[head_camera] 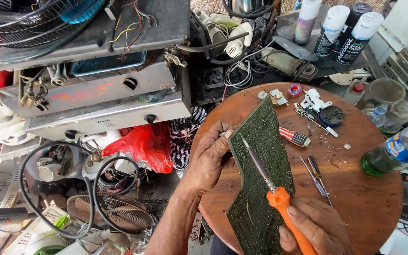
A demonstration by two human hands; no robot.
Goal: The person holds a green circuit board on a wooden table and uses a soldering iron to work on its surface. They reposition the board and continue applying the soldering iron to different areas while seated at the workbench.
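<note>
Left hand (212,158) clamped on the upper left edge of the board (260,174), thumb over the face, fingers curled behind; right hand (318,229) closed round the orange handle of the iron (270,182), shaft laid up across the board, tip near its upper middle; board tilted, solder side up, held above the round wooden table (364,189) — lower end toward the body.

Risks, as judged: board held by one edge only, so likely to twist or slip under pressure from the tip; hot shaft lying so close along the green face, so a scorched track or bridged joints possible; left thumb not far from the tip, so a burn if the iron skids; plastic bottle (400,151) lying at the table's right rim, apt to roll off.

Counted: one board; one iron; two thin screwdrivers (316,175) side by side on the table; one small tool with a striped handle (294,137); one round dark tin (332,115); four spray cans (336,26) on the shelf behind — one part hidden; one red bag (145,144) at left.
</note>
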